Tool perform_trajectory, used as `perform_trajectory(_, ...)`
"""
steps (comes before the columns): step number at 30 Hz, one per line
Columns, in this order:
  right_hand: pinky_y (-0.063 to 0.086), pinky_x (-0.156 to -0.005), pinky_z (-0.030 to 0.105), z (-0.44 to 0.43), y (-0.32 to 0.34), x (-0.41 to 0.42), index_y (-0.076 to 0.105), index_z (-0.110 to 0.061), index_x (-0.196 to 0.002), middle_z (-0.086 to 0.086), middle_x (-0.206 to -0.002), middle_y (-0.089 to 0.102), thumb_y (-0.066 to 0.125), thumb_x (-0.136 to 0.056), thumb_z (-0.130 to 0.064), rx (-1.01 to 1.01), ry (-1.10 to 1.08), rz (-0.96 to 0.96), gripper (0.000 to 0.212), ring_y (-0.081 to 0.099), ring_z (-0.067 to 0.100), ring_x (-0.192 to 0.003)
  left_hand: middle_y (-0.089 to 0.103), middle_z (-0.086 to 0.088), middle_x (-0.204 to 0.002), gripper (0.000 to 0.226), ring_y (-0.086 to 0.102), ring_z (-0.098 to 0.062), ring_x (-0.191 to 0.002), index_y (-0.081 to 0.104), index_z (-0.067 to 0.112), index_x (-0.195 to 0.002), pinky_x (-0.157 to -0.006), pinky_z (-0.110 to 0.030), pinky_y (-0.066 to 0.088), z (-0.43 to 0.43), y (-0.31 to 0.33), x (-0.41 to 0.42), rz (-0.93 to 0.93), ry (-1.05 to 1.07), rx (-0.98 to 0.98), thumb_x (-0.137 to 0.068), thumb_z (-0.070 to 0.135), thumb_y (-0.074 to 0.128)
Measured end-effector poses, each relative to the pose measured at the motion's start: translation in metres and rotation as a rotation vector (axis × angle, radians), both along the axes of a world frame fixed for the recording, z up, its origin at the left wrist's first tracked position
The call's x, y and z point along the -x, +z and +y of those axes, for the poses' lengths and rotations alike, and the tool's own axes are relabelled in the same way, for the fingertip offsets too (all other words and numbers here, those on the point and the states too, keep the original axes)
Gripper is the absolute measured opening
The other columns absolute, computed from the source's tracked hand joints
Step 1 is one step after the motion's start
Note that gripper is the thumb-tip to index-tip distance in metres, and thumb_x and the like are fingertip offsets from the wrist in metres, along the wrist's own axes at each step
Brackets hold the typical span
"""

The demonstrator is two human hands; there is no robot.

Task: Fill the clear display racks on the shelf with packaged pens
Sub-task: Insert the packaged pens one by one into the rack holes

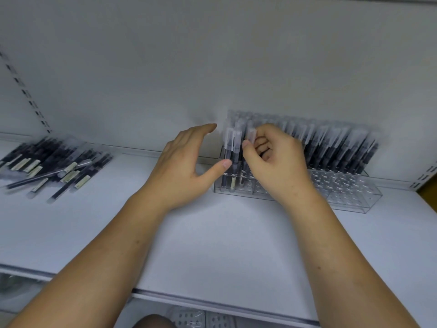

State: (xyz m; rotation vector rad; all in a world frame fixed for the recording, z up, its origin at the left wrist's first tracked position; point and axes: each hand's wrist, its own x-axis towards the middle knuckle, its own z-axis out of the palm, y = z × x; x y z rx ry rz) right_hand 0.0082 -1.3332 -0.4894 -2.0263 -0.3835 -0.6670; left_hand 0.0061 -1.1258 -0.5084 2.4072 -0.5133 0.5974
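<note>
A clear display rack point(350, 195) stands on the white shelf point(212, 245) against the back wall, its rear rows full of upright dark packaged pens point(331, 147). At its left end a few pens point(230, 150) stand in the front holes. My left hand point(186, 166) is spread open beside that end, thumb touching a standing pen. My right hand point(274, 159) is curled over the rack and pinches the top of a packaged pen point(251, 134) between thumb and fingers. The rack's front right holes hold nothing.
A loose pile of packaged pens point(54, 162) lies on the shelf at far left. A slotted upright point(26, 91) runs up the back wall at left. Below the shelf's front edge, another clear rack point(198, 318) shows on a lower level.
</note>
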Motion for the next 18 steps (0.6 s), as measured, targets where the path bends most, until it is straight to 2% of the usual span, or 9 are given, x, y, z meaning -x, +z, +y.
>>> perform_trajectory(3,0.045,-0.061,0.013,0.0,0.002,0.002,0.067,-0.014,-0.093,-0.01,-0.073,0.064,0.072,-0.091,-0.019,-0.015,-0.014,-0.012,0.007,0.06,0.002,-0.065,0.047,0.015,-0.152,0.074,0.039,-0.007,-0.143,0.038,0.032,-0.154,-0.117,-0.042,0.035,0.0,-0.001,0.0,0.003,0.002,0.002,-0.092,0.069,0.052)
perform_trajectory(6,0.045,-0.062,0.013,0.001,0.005,0.003,0.067,-0.017,-0.099,-0.012,-0.075,0.063,0.074,-0.091,-0.021,-0.064,-0.035,-0.046,0.011,0.06,0.003,-0.066,0.048,0.016,-0.15,0.071,0.042,-0.007,-0.141,0.039,0.032,-0.153,-0.116,-0.043,0.037,0.001,-0.001,-0.001,0.0,0.002,0.005,-0.093,0.068,0.053)
perform_trajectory(9,0.046,-0.065,0.018,-0.002,0.008,0.002,0.066,-0.017,-0.101,-0.007,-0.082,0.065,0.072,-0.092,-0.021,-0.097,-0.069,-0.118,0.012,0.061,0.008,-0.072,0.049,0.015,-0.148,0.068,0.044,-0.008,-0.139,0.04,0.032,-0.151,-0.114,-0.045,0.039,0.002,0.0,-0.001,0.003,0.008,0.011,-0.094,0.067,0.052)
perform_trajectory(12,0.049,-0.077,0.023,-0.007,0.015,0.004,0.065,-0.017,-0.106,-0.001,-0.098,0.065,0.069,-0.092,-0.02,-0.054,-0.12,-0.221,0.014,0.063,0.013,-0.089,0.048,0.014,-0.148,0.066,0.044,-0.008,-0.138,0.041,0.032,-0.15,-0.113,-0.043,0.04,0.006,0.009,0.001,-0.011,0.043,0.015,-0.096,0.067,0.053)
perform_trajectory(15,0.045,-0.087,0.021,-0.004,0.031,0.008,0.067,-0.015,-0.109,-0.005,-0.106,0.059,0.068,-0.093,-0.021,0.025,-0.13,-0.283,0.017,0.06,0.017,-0.099,0.049,0.013,-0.148,0.064,0.046,-0.011,-0.137,0.043,0.03,-0.149,-0.11,-0.042,0.042,0.018,0.026,0.002,-0.006,0.11,-0.012,-0.097,0.065,0.054)
perform_trajectory(18,0.048,-0.091,0.035,0.015,0.048,0.012,0.068,-0.017,-0.11,-0.008,-0.106,0.059,0.068,-0.091,-0.026,0.141,-0.063,-0.296,0.021,0.058,0.021,-0.104,0.052,0.009,-0.145,0.066,0.049,-0.016,-0.133,0.045,0.027,-0.149,-0.109,-0.043,0.044,0.041,0.035,0.007,0.059,0.16,-0.08,-0.095,0.064,0.054)
